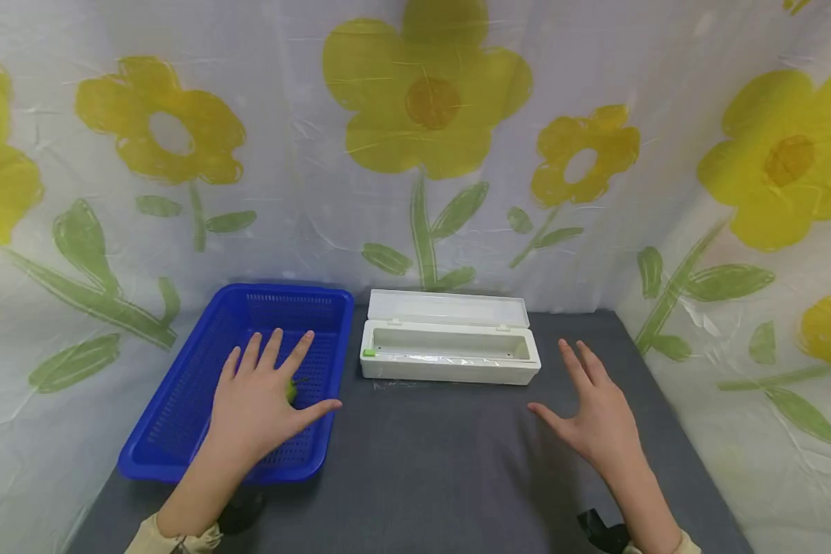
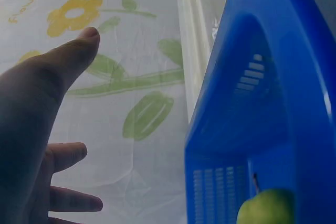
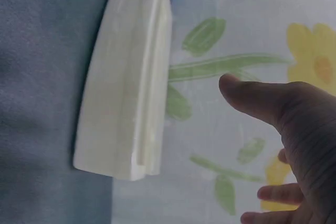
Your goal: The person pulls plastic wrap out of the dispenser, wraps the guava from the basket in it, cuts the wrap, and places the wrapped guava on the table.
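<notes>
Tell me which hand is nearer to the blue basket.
Left. The left hand hovers above the blue basket; the right hand is well off to the basket's right, above the dark table.

Blue basket [image 1: 291, 289] (green produce [image 1: 292, 392] inside), white box [image 1: 450, 371], lid [image 1: 448, 308] open

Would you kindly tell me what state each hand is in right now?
Left hand: open, fingers spread, holding nothing.
Right hand: open, thumb held apart from the fingers, holding nothing.
</notes>
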`<action>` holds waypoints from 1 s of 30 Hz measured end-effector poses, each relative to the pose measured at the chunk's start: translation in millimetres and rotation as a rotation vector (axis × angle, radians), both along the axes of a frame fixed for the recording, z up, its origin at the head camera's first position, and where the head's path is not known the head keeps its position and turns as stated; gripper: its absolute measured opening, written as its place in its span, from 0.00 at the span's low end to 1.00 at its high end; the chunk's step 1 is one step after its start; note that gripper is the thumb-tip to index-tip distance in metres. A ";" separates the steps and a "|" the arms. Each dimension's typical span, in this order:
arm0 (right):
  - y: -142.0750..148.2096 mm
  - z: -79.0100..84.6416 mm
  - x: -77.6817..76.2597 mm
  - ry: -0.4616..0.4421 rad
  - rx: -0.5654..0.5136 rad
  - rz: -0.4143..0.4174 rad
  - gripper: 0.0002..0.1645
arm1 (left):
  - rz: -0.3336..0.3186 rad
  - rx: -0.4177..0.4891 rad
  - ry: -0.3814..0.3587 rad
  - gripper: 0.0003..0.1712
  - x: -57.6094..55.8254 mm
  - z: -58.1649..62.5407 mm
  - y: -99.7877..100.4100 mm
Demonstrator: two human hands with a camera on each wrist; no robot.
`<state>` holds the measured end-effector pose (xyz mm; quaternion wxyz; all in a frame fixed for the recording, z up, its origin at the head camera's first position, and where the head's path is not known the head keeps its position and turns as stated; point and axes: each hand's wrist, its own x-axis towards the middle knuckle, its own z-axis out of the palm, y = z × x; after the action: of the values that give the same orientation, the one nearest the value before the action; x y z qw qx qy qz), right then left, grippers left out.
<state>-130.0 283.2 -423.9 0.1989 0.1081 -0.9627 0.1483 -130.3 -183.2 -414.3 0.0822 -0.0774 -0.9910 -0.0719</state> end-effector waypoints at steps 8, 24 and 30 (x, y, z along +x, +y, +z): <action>0.0 -19.4 -9.3 0.016 -0.016 0.014 0.65 | -0.058 0.000 0.076 0.62 -7.1 -18.3 20.0; -3.6 -75.2 -34.3 0.217 -0.027 0.112 0.56 | -0.153 -0.067 0.235 0.46 -17.9 -48.2 75.5; -5.1 -88.1 -41.6 0.216 -0.024 0.079 0.52 | -0.157 -0.019 0.298 0.36 -23.7 -67.2 95.3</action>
<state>-171.6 278.1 -512.0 0.2966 0.1588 -0.9289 0.1548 -154.0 -87.9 -481.5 0.2218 -0.1651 -0.9594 -0.0565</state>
